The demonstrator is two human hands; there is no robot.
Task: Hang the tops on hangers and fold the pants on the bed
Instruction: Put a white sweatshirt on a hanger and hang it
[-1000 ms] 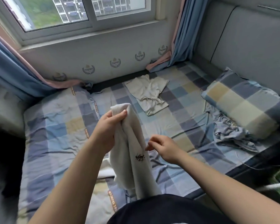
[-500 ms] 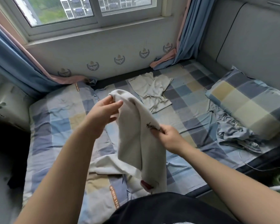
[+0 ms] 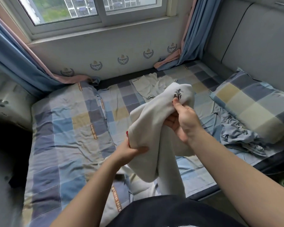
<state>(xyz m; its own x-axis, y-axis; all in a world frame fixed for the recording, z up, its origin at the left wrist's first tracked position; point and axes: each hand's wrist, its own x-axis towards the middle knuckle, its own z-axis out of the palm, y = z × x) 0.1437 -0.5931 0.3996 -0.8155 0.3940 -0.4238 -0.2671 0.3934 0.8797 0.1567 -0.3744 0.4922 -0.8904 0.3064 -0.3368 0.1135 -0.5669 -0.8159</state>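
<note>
Two hands close together, both clamped on a cream garment (image 3: 154, 128) held above the checked bed (image 3: 64, 128): left hand (image 3: 131, 149) gripping a bunched lower fold, right hand (image 3: 184, 118) pinching cloth beside a dark logo (image 3: 177, 94). Farther off, a pale garment (image 3: 147, 86) flat near the window wall (image 3: 105, 46); crumpled blue clothing (image 3: 239, 136) beside the pillow (image 3: 252, 108).

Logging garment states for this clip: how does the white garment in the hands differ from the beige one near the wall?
The white garment is held up by the left hand and right hand; the beige garment lies untouched on the bed. The white garment bears a dark print; the beige garment shows none so large. Both are light-coloured.
</note>
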